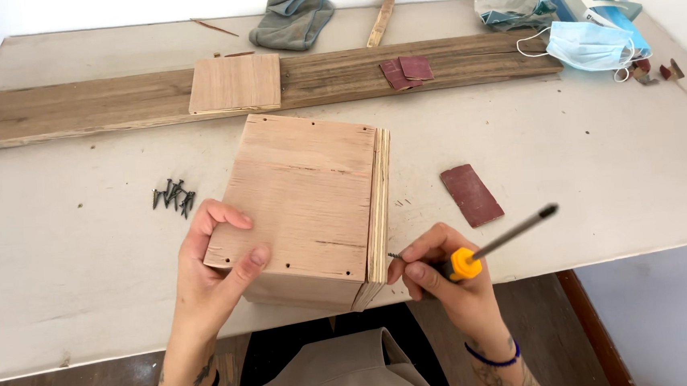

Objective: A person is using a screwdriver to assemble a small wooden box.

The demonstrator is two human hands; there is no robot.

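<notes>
Box's (304, 212) underside hidden; small screw (396, 255) barely legible; forearms cropped below.

plywood box (306, 206): pale tan, fine straight grain, striped layered edges
screwdriver (488, 250): orange-yellow collar, dark grey shaft
left hand (214, 279): black band at the wrist, dark tattoos on the forearm
right hand (446, 278): blue-violet cord at the wrist, dark patterned tattoo below it
screws (173, 196): black
sandpaper sheet (472, 195): brick red
sandpaper scraps (406, 72): dark red
long plank (95, 104): weathered grey-brown, streaked
small plywood square (233, 84): light tan
cloth (292, 18): grey-green
face mask (589, 44): light blue, white loops
table (598, 143): off-white, scuffed
</notes>
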